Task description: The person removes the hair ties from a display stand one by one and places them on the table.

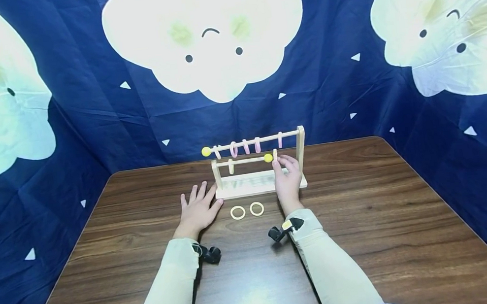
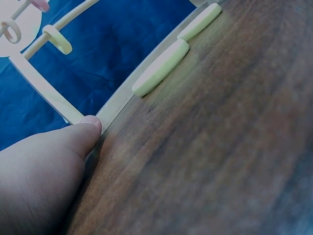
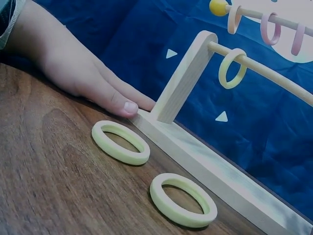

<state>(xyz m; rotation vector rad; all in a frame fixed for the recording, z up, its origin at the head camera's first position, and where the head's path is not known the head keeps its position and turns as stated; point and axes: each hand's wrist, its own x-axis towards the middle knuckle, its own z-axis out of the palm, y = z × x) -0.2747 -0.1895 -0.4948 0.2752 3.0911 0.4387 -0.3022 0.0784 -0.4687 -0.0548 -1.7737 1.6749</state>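
Note:
A wooden rack [image 1: 247,185] with two horizontal rods stands near the table's far edge. My right hand [image 1: 288,182] pinches a pale yellow ring [image 1: 275,154] right at the yellow ball [image 1: 268,158] that ends the lower rod. One yellow ring [image 3: 232,69] hangs on that lower rod by the left post. Several pink and pale rings [image 1: 245,147] hang along the upper rod. My left hand [image 1: 198,210] lies flat with fingers spread, its thumb touching the left end of the rack's base. Two yellow rings [image 3: 183,199] lie on the table in front of the base.
The brown wooden table [image 1: 390,235] runs up to a dark blue curtain [image 1: 90,138] printed with white clouds. A second yellow ball [image 1: 206,151] caps the left end of the upper rod. Small black cameras [image 1: 209,254] are strapped to both wrists.

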